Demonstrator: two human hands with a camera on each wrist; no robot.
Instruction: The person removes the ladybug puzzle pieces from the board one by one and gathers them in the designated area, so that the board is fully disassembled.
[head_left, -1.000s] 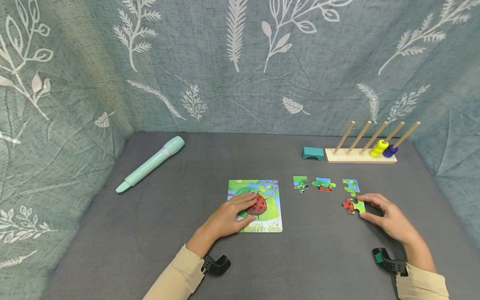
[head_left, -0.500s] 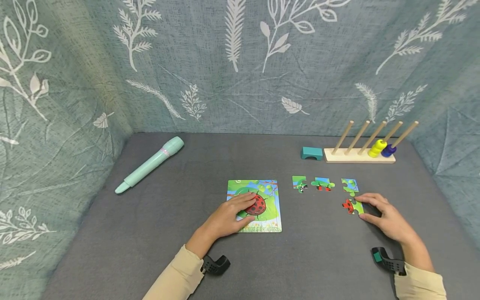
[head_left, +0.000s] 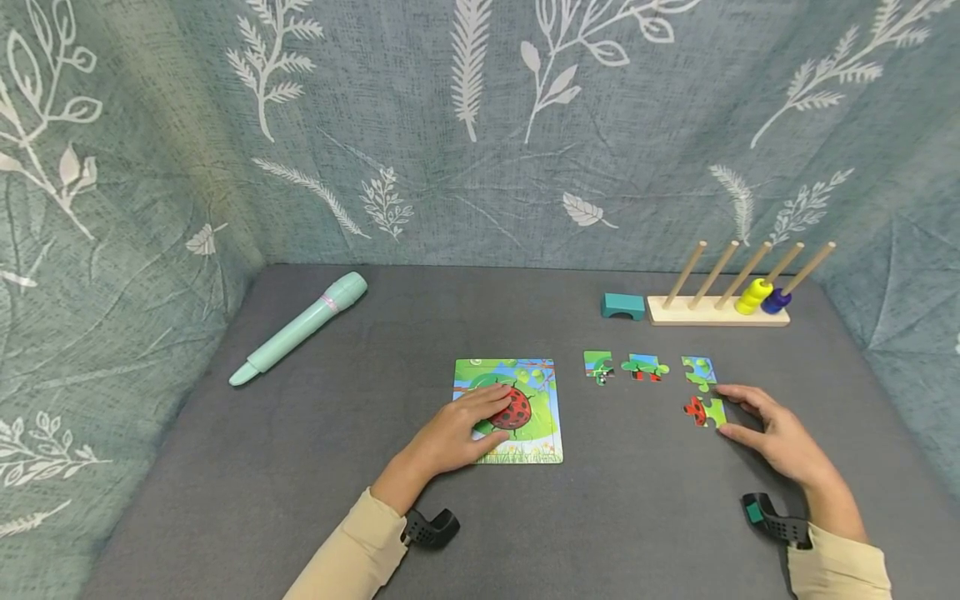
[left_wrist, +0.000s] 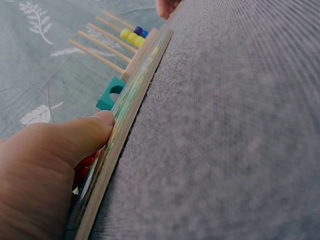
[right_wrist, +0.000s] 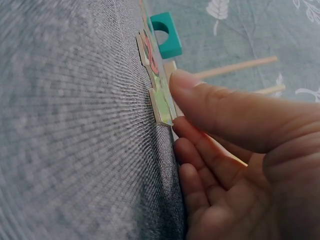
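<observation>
My left hand (head_left: pixel 450 429) rests on the square ladybug puzzle board (head_left: pixel 536 433), its fingers lying over the left part of the picture. In the left wrist view the thumb (left_wrist: pixel 92 132) lies on the board near its edge. My right hand (head_left: pixel 776 437) is beside a red-and-green jigsaw piece (head_left: pixel 716 412), thumb and forefinger apart at its right end. Flat on the table, the piece shows edge-on in the right wrist view, with the thumb (right_wrist: pixel 192 90) close to its near end. A blue-and-green jigsaw piece (head_left: pixel 699 371) lies just beyond.
Two more jigsaw pieces, one green (head_left: pixel 597 365) and one with red patches (head_left: pixel 645 367), lie right of the board. Behind them stand a teal arch block (head_left: pixel 622 306) and a wooden peg stand (head_left: pixel 675 312) with yellow and blue beads. A mint-green pen-shaped object (head_left: pixel 300 329) lies back left.
The right forefinger has come off the red-and-green jigsaw piece, widening the gap to the thumb. The left hand stays in place on the board.
</observation>
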